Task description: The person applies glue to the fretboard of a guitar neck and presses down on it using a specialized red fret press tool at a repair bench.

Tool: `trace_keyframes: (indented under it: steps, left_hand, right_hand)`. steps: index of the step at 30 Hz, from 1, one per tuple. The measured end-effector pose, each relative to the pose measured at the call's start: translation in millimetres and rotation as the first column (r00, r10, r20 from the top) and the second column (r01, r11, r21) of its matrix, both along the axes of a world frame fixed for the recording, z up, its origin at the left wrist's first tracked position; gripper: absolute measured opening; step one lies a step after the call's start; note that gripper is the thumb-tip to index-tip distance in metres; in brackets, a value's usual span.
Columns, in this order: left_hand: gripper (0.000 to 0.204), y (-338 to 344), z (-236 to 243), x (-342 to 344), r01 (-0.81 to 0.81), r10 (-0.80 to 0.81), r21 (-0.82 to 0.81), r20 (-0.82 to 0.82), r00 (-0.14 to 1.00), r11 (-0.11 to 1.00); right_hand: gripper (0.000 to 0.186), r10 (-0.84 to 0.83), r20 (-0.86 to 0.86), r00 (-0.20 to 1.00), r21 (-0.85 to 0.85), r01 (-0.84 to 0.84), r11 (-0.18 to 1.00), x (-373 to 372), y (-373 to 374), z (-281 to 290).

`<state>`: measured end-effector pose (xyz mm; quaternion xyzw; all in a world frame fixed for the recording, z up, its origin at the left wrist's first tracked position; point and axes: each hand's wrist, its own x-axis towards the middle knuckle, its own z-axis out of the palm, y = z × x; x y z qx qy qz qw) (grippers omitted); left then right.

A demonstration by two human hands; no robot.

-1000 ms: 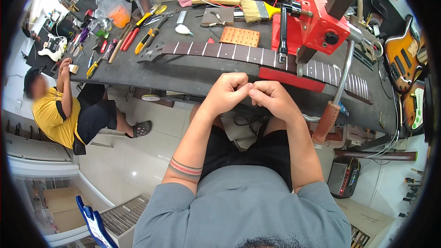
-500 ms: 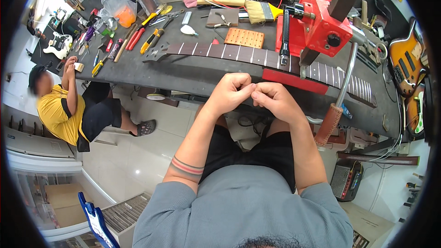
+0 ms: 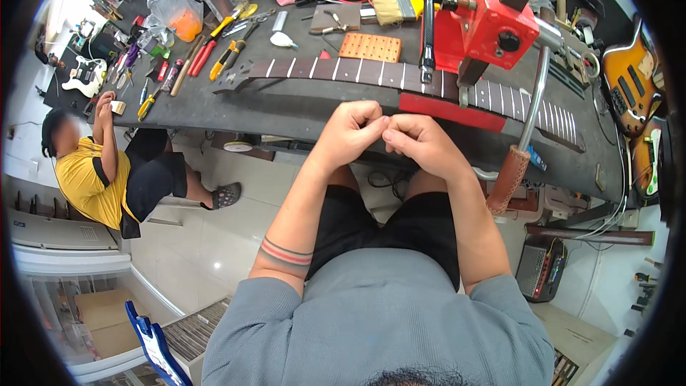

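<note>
My left hand (image 3: 353, 131) and my right hand (image 3: 421, 144) meet at their fingertips above my lap, just before the bench's near edge. Both have curled fingers and pressed thumbs; whatever is between them is too small or hidden to make out. Beyond them a dark guitar neck (image 3: 343, 71) with white fret lines lies across the bench (image 3: 286, 113). A red press (image 3: 499, 25) stands over its right part, above a red bar (image 3: 451, 113). The press's leather-wrapped lever handle (image 3: 511, 179) hangs to the right of my right forearm.
A person (image 3: 96, 182) in yellow sits at the left, hands at a small pale block. Pliers (image 3: 227, 61), a brush (image 3: 391, 7), an orange block (image 3: 369, 48) and other tools lie on the bench. Guitars (image 3: 623, 82) stand at the right. An amplifier (image 3: 539, 268) sits low right.
My hands have risen slightly in the picture, still together with fingers curled. The bench has shifted slightly in view as the camera moved.
</note>
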<state>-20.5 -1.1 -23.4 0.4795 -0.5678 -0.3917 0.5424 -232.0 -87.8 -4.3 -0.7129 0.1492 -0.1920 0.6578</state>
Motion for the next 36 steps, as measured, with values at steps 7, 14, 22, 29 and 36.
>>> trace_keyframes:
  steps: [7,14,22,29,36]
  left_hand:
    - [0.034,-0.8,-0.3,-1.4,-0.001,0.0,0.005,0.056,0.998,1.0]
    - [0.038,-4.8,0.2,-3.1,-0.029,0.031,-0.058,0.04,0.999,0.998]
    - [0.036,-1.6,2.2,-3.2,-0.037,0.038,-0.04,0.012,0.999,0.999]
    - [0.035,-4.0,-3.5,-8.1,-0.052,0.056,-0.045,0.088,0.994,0.998]
    - [0.031,0.1,3.4,-1.7,-0.037,0.073,-0.178,0.201,0.977,0.983]
  right_hand:
    - [0.033,0.001,-0.005,1.0,0.016,-0.001,1.0,-2.4,-3.1,3.6]
    - [0.032,0.032,-0.016,0.999,0.002,-0.032,0.999,-2.8,-4.7,6.7]
    - [0.03,0.05,0.032,0.998,0.049,-0.052,0.997,-0.9,-4.3,7.7]
    - [0.029,0.031,0.037,0.999,0.044,-0.032,0.999,-6.1,-2.8,5.4]
    - [0.027,0.006,0.065,0.998,-0.075,-0.001,0.997,1.6,1.1,0.1]
